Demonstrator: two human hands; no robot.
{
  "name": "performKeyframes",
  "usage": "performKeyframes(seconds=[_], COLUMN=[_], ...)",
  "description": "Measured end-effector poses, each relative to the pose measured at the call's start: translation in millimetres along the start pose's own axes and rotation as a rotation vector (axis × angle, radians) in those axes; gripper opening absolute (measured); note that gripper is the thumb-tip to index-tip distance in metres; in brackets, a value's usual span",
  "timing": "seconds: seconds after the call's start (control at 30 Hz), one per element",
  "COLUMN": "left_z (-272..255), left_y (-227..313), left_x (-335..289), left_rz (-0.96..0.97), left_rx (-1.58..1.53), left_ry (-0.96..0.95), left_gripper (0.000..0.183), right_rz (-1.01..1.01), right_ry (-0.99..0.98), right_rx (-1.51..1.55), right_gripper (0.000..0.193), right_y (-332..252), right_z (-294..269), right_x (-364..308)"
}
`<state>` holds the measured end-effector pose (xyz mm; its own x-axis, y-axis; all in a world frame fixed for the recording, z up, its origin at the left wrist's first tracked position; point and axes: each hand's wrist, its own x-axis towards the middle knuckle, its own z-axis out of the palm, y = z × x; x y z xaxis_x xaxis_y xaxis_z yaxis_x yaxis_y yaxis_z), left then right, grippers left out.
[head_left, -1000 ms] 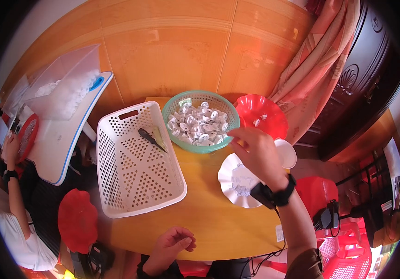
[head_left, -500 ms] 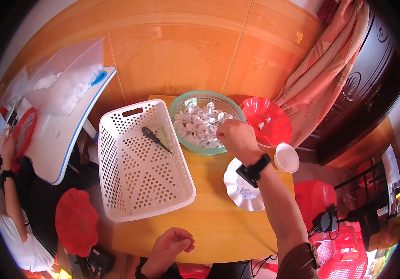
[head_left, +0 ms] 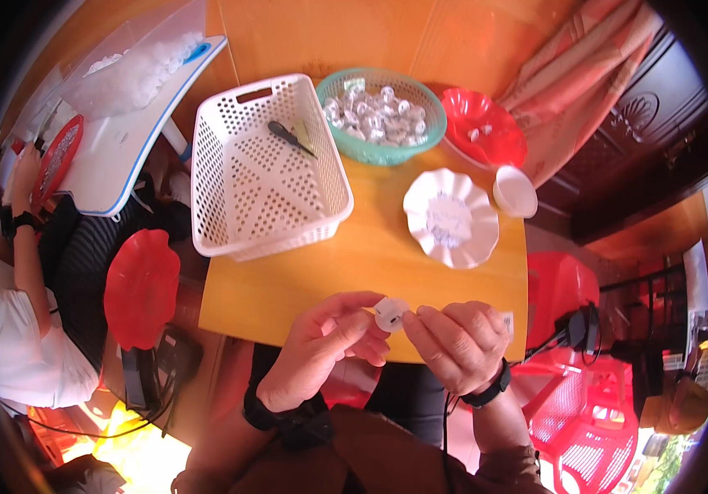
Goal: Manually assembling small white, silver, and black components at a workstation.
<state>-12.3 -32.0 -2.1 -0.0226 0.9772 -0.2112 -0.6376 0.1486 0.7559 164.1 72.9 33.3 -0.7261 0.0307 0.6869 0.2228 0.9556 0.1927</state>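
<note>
A small round white plastic piece with a dark slot [head_left: 390, 314] is held between my two hands above the table's front edge. My left hand [head_left: 317, 350] has its thumb and index finger at the piece's left side, the other fingers loosely curled. At its right edge, my right hand [head_left: 459, 344] pinches it with the fingertips. Many similar white pieces fill the green basket [head_left: 383, 152] at the back of the table. Left of that stands a white perforated basket [head_left: 267, 243] with a black-handled knife [head_left: 292, 139] in it.
A white scalloped plate [head_left: 484, 235], a white cup [head_left: 516, 192] and a red dish [head_left: 498, 148] with a few white bits line the right side of the wooden table [head_left: 288, 292]. At left, a person's hand [head_left: 25, 173] is by a red tray [head_left: 59, 160] beside a white table [head_left: 115, 169].
My right hand has come back from the green basket with a white piece. My left hand has moved up to meet it. The view has tilted down.
</note>
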Motion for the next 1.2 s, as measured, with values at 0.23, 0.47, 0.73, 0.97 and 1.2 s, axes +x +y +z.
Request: performKeyframes(seconds=[0.23, 0.47, 0.73, 0.97, 1.2], left_z=[12.8, 13.8, 22.9, 20.6, 12.1], left_y=[-18.6, -27.2, -36.0, -34.1, -36.0], left_x=[-30.5, -38.8, -28.9, -22.0, -16.6], left_rz=[0.076, 0.105, 0.133, 0.155, 0.205], left_rx=[0.171, 0.27, 0.463, 0.461, 0.478], left_ry=[0.038, 0.096, 0.186, 0.187, 0.169], left_gripper=[0.027, 0.027, 0.023, 0.022, 0.015], right_rz=[0.132, 0.588, 1.092, 1.004, 0.966], right_ry=[0.132, 0.285, 0.114, 0.135, 0.234], right_rx=[0.131, 0.684, 1.25, 1.093, 1.088], right_gripper=[0.029, 0.029, 0.044, 0.034, 0.034], right_y=[-41.4, -63.6, -75.0, -68.5, -66.1], right_z=[-3.7, 5.9, 20.7, 25.2, 32.1], right_x=[-37.6, -52.5, -67.4, -60.1, -55.7])
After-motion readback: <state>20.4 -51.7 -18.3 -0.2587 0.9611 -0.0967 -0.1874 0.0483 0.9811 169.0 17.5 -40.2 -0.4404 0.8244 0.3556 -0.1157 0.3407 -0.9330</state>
